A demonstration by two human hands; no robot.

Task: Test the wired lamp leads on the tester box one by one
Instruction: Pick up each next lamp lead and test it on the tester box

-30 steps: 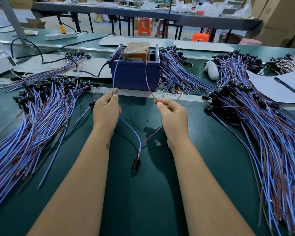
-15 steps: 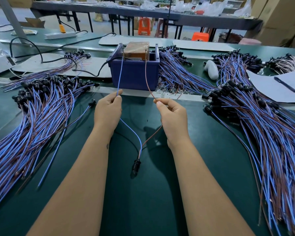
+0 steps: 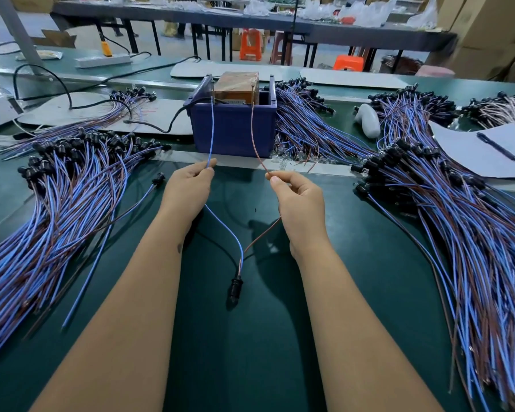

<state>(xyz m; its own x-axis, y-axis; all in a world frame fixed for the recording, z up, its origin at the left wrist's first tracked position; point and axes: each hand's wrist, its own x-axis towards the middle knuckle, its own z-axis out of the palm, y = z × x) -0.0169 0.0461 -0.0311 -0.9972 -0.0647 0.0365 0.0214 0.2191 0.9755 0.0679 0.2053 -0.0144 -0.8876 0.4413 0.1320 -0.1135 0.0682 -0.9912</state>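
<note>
1. Left hand pinches the blue wire; right hand pinches the brown wire. Both hands are closed on their leads.
2. Change noted: the blue wire tip, held left of the tester box a second ago, now reaches its top edge. The brown tip is unmoved at the top.
3. Black lamp holder lies on the green mat between the forearms.
4. Judgement: both leads appear at the contacts, so this lamp is under test. No glow is discernible.

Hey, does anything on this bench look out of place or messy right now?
One lead lies by itself on the mat, apart from the left pile, its black socket near the left hand. A few clear bits lie scattered by the blue tester box. Nothing looks damaged.
</note>
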